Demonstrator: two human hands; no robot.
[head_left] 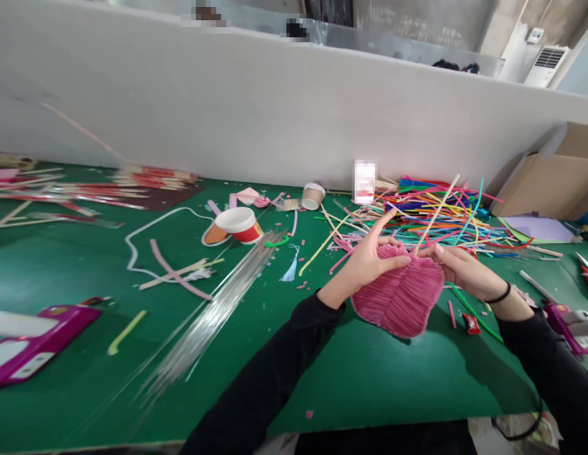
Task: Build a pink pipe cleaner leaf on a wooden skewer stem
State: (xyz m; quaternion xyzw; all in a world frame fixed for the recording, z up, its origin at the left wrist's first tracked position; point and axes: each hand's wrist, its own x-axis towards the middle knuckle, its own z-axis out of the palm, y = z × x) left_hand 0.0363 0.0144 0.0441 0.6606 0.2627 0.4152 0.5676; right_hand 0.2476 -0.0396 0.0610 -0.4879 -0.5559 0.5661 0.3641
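a green counter [408, 385] is carrying a heap of coloured stems [431, 218]. before it a pink ribbed piece [399, 297] is hanging, the left hand [365, 259] gripping its upper left, the right hand [467, 272] pinching its upper right. a pale stem [437, 215] is rising from its top.

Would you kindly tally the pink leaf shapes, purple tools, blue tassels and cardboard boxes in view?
Pink leaf shape: 1
Purple tools: 2
Blue tassel: 1
Cardboard box: 1
Total: 5
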